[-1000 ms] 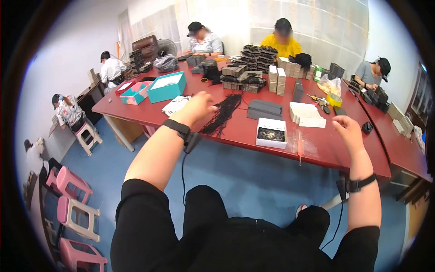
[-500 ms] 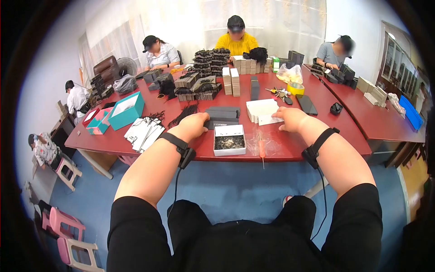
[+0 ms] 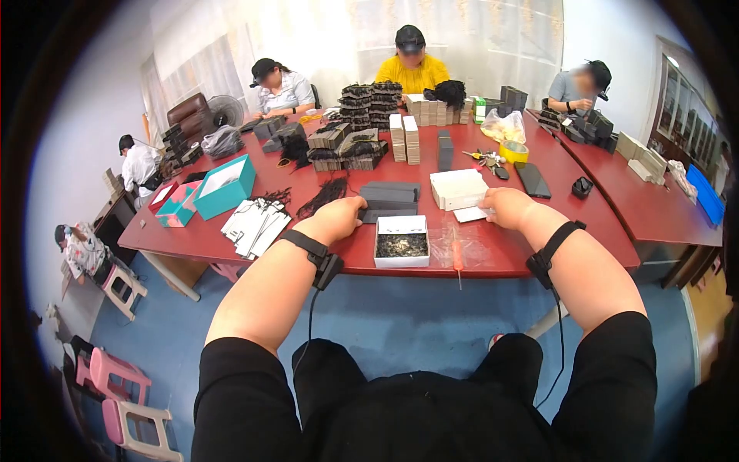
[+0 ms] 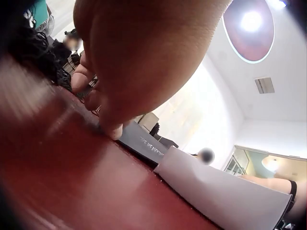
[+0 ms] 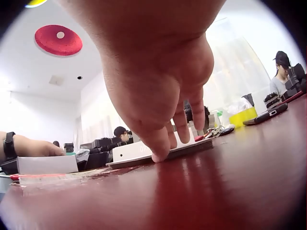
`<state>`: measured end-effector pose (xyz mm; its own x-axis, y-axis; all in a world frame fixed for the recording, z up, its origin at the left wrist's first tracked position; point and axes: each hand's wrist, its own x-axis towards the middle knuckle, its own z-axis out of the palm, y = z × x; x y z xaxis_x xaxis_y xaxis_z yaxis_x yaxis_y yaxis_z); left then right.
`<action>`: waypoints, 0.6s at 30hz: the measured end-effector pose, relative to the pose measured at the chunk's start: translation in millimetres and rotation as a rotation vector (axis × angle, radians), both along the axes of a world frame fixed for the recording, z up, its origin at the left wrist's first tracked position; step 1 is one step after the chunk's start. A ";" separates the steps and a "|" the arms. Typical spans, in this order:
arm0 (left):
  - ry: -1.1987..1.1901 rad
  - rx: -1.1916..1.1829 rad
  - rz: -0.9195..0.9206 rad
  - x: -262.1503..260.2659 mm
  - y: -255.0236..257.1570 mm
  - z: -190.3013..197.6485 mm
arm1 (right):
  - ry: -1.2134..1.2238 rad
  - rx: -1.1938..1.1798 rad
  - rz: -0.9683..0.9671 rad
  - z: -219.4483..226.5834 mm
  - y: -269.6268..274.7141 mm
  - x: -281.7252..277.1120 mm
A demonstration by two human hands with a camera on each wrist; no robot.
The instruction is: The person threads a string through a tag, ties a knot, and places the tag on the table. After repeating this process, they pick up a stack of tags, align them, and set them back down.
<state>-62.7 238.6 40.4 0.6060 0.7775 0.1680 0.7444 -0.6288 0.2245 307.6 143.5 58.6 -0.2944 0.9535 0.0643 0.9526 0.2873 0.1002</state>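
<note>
Setting: a small hand-assembly workshop, not a home. Basis: several people in caps seated around a long dark red worktop (image 3: 593,219), among them a worker in a yellow top (image 3: 413,71) at its far edge. Its surface carries goods in quantity: stacks of black-fringed cards (image 3: 356,108), a stack of white cards (image 3: 456,189) towards the near edge, loose black strands (image 3: 323,196). A second red worktop (image 3: 643,202) abuts its right edge. Plastic stools (image 3: 122,368), plain blue floor (image 3: 416,308).
</note>
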 end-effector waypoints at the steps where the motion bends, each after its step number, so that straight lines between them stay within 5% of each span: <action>1: 0.038 0.029 -0.028 -1.1 1.4 0.9 | -0.012 -0.012 -0.007 -1.1 2.4 1.3; 12: 0.149 0.009 -0.152 -7.5 12.7 6.3 | 0.084 0.030 -0.007 12.0 -15.5 -0.9; 18: 0.046 -0.004 -0.062 -10.0 3.2 13.4 | 0.470 0.180 -0.158 19.6 -61.6 -13.7</action>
